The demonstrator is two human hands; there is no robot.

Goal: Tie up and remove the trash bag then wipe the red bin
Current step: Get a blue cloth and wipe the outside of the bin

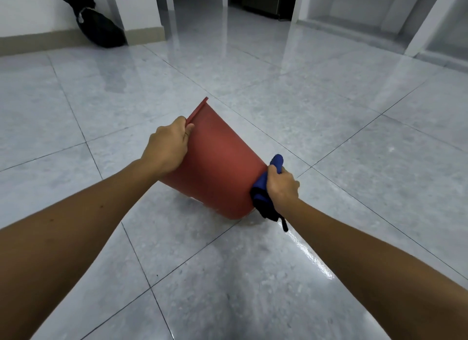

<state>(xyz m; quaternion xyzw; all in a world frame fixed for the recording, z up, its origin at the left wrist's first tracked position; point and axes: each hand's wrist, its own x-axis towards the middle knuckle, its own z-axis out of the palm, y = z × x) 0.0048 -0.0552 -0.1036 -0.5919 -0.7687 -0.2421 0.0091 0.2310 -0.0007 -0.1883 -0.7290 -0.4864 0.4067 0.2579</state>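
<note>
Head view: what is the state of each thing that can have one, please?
red bin: tilted, mouth turned away from the camera.
blue cloth: bunched, pressed against the bin's lower wall.
black trash bag: out of the bin, lying against the far wall.
left hand: grips the bin's rim.
right hand: grips the cloth.

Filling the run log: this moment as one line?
step: wiping; left hand: grips tilted red bin rim; right hand: holds blue cloth against bin base; trash bag: by wall
</note>
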